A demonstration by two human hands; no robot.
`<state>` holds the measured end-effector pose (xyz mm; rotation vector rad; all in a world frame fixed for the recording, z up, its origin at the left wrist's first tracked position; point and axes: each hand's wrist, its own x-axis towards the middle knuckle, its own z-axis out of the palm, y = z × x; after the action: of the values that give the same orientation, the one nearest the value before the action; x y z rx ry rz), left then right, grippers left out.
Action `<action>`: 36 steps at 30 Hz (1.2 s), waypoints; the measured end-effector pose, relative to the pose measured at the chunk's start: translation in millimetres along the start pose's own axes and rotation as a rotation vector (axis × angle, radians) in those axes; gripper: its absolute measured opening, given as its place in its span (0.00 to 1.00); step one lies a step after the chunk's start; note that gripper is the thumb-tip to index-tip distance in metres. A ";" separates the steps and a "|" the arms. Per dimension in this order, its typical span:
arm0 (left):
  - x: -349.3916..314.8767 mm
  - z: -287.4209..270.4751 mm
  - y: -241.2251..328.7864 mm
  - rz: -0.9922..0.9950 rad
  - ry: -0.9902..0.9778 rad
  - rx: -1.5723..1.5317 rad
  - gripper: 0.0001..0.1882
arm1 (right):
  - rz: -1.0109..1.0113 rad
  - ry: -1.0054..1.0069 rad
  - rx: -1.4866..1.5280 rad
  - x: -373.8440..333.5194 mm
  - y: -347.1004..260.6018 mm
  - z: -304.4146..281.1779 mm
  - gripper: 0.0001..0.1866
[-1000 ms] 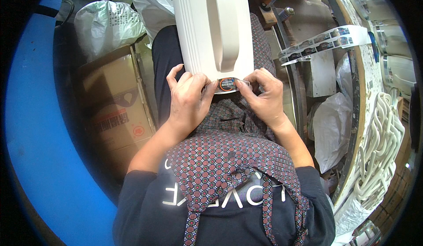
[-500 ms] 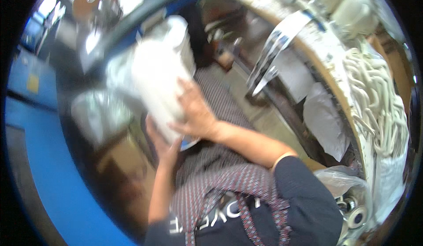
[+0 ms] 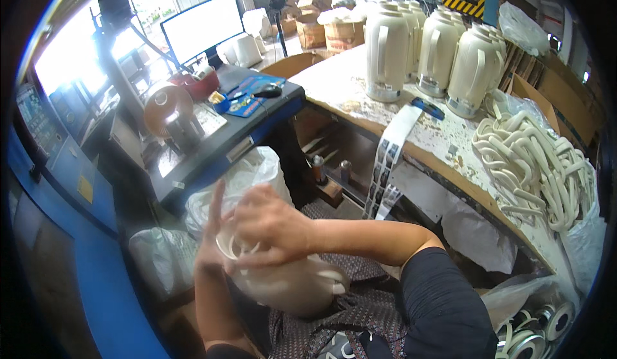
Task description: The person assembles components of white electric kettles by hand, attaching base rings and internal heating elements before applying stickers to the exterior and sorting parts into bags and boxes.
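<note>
A cream vacuum flask [image 3: 289, 288] lies tilted across my lap, its ringed end toward the upper left and its handle side toward my body. My left hand [image 3: 211, 246] is against that end, one finger stretched upward, the others partly hidden and blurred. Over the same end my right hand [image 3: 273, 227] is closed, its fingers bent inward at the pale rim [image 3: 226, 244]. Whatever its fingertips pinch is hidden by the hand and smeared by motion.
Several cream flasks [image 3: 384, 53] stand on the worn white table [image 3: 334, 76], near a heap of cream handles [image 3: 533, 166]. A label strip [image 3: 389, 160] hangs over its edge. White bags [image 3: 260, 169] sit below the dark desk [image 3: 218, 134]. Metal rings [image 3: 533, 333] lie at lower right.
The flask has come down from in front of me onto my lap and turned. My right hand has moved to its ringed end. The view has tilted up, showing more of the table and desk.
</note>
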<state>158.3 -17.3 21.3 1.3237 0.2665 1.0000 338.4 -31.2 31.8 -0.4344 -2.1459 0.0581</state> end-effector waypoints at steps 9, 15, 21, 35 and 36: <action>-45.7 -61.6 -52.4 0.321 -0.071 0.765 0.51 | -0.008 -0.135 0.005 0.9 -33.9 20.7 0.14; -41.0 -30.2 -31.2 -0.050 -0.002 0.094 0.68 | 0.044 -0.161 0.112 -13.3 -25.8 27.2 0.16; -35.4 -50.1 5.5 0.075 -0.256 0.152 0.70 | -0.114 -0.161 0.155 12.7 -25.4 17.3 0.17; -131.6 -31.9 -132.7 0.039 0.716 0.934 0.54 | 0.033 0.040 -0.530 -6.2 36.0 -62.0 0.08; -122.4 -33.2 -129.7 0.090 0.695 0.925 0.46 | 0.058 0.043 -0.783 13.2 82.3 -82.0 0.11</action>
<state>123.7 -73.6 -147.5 1.7532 1.3290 1.4748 421.1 40.4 73.1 -0.9290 -2.0465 -0.7720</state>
